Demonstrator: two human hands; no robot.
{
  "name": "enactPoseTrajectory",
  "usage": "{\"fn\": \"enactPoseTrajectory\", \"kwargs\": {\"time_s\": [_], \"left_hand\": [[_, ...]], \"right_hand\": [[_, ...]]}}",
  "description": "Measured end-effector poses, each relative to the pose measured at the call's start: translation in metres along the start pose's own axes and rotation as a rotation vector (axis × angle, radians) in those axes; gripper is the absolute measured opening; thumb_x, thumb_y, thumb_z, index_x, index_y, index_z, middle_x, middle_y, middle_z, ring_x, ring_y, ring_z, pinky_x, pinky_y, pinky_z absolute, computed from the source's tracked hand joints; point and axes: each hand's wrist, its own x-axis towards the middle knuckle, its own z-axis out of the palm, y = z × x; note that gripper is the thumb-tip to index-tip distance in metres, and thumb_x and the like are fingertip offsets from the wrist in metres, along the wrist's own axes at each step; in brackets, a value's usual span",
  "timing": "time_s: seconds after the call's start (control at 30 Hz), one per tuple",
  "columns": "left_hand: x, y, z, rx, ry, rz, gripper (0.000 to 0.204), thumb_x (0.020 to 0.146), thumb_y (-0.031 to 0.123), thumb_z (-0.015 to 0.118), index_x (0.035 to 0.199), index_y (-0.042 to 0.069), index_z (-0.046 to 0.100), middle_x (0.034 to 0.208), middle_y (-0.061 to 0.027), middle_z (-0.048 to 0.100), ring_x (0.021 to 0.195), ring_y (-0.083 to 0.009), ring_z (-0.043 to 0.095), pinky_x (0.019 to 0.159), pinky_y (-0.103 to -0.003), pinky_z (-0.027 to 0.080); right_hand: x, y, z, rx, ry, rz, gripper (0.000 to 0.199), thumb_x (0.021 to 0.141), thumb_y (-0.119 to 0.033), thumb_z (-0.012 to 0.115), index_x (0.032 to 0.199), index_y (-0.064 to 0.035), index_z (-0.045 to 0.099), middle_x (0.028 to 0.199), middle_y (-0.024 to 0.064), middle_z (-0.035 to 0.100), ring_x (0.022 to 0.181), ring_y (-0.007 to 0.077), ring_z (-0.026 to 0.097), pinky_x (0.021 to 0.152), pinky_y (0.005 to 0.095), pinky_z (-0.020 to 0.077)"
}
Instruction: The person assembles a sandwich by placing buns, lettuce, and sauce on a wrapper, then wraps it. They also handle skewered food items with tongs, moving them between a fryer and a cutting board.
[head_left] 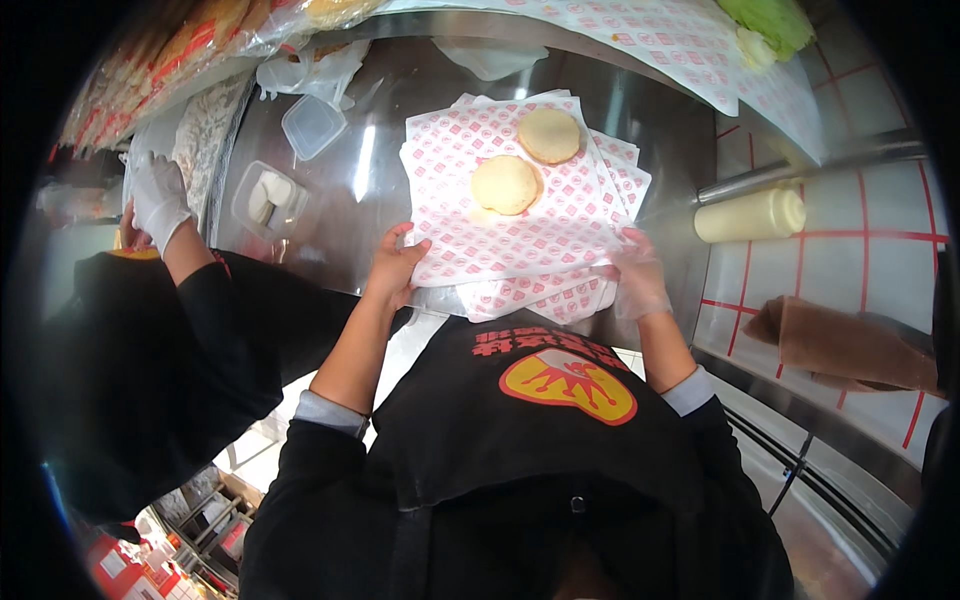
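Operator: Wrapping paper [520,215], top sheet of the stack, lies on the steel worktop [370,190] and carries two bun halves [505,184], side by side near its middle and far end.

Inspector: Hand status?

Operator: Left hand [393,265], bare, fingers pressed together, pinching the near left edge of the sheet. Right hand [637,278], in a clear glove, fingers curled onto the near right edge; whether they pinch one sheet or several cannot be told.

Inspector: Hazards?

Operator: Judgement only. Uneven pull at the two edges may skew the sheet and slide the halves off. Gripping several sheets may drag the stack. The squeeze bottle [750,215] lies well apart on the right, so contact is unlikely.
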Motion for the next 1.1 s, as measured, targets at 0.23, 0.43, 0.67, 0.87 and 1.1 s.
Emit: {"fn": "enactPoseTrajectory", "kwargs": {"time_s": [0.23,0.43,0.67,0.87,1.1], "left_hand": [[-0.023,-0.026,-0.007,-0.596,-0.301,-0.17,0.028,0.097,0.015,0.04,0.123,0.003,0.042,0.107,-0.0155,0.061,0.093,-0.0226,0.064,0.079,-0.035,0.056],[-0.027,-0.048,-0.021,-0.605,-0.381,-0.158,0.021,0.096,0.015,0.044,0.111,0.002,0.052,0.1,-0.0132,0.064,0.087,-0.0219,0.066,0.072,-0.033,0.058],[-0.023,-0.06,-0.021,-0.624,-0.342,-0.181,0.014,0.095,0.014,0.046,0.103,0.005,0.054,0.098,-0.0129,0.065,0.082,-0.0221,0.067,0.067,-0.033,0.059],[-0.026,-0.056,-0.014,-0.484,-0.216,-0.111,0.007,0.093,0.012,0.05,0.097,0.006,0.052,0.09,-0.0095,0.064,0.078,-0.0198,0.067,0.063,-0.032,0.059],[-0.023,-0.062,0.005,0.242,0.139,0.464,0.011,0.085,0.014,0.063,0.085,0.004,0.058,0.076,-0.0039,0.058,0.054,-0.0127,0.052,0.05,-0.024,0.045]], "right_hand": [[0.007,-0.006,-0.015,-0.06,-0.019,0.088,0.05,0.077,0.004,0.059,0.124,-0.001,0.04,0.092,0.0094,0.051,0.079,0.0206,0.059,0.065,0.0351,0.0587],[0.002,-0.013,-0.013,-0.058,-0.055,0.128,0.051,0.077,0.005,0.059,0.124,0.0012,0.038,0.095,0.0114,0.053,0.081,0.0218,0.061,0.065,0.0356,0.0593],[0.0,-0.015,-0.012,-0.071,-0.062,0.144,0.048,0.079,0.002,0.06,0.122,0.0008,0.04,0.097,0.012,0.057,0.08,0.0202,0.062,0.063,0.0317,0.0589],[0.0,-0.017,-0.013,-0.087,-0.101,0.175,0.046,0.079,0.008,0.057,0.12,0.0006,0.035,0.101,0.016,0.055,0.086,0.0242,0.062,0.063,0.0341,0.0602],[-0.001,-0.009,-0.018,-0.061,-0.12,0.152,0.044,0.079,0.006,0.059,0.118,-0.0005,0.039,0.102,0.0137,0.055,0.074,0.0149,0.06,0.059,0.0275,0.0584]]}}
